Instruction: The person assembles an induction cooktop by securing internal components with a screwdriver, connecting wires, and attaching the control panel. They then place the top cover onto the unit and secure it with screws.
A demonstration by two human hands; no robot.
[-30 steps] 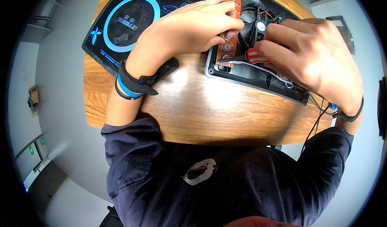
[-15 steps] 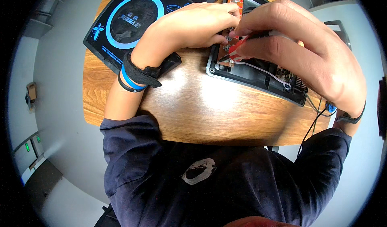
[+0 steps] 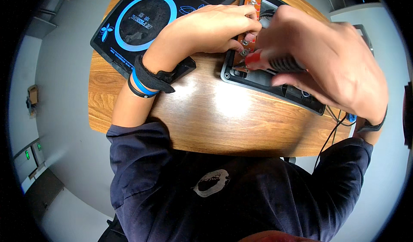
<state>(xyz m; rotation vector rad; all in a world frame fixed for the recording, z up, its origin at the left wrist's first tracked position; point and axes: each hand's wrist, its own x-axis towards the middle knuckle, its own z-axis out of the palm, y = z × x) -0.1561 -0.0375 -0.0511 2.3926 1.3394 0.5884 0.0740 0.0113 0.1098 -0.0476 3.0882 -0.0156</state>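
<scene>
My left hand [image 3: 211, 29] reaches to the narrow orange circuit board [image 3: 252, 0], its thumb and curled fingers closed on the board's middle. Round metallic parts and small red spots dot that board, which lies along the left side of an opened black housing [image 3: 266, 89]. My right hand [image 3: 331, 61], smeared by motion, is closed on a tool with a red and black ribbed handle [image 3: 286, 64]. Its narrow dark tip points at the near end of the board; the exact kind of tool is too blurred to tell. The right hand covers much of the housing's inside.
A black induction cooker top [image 3: 144, 22] with a blue ring lies at the left on the wooden table [image 3: 202, 117]. Dark cables [image 3: 333, 128] hang over the table's right edge beside a blue connector [image 3: 352, 117].
My right hand has turned and its fingers have shifted, baring the tool's black ribbed handle. The tool's tip stays near the board's near end. My left hand has barely moved.
</scene>
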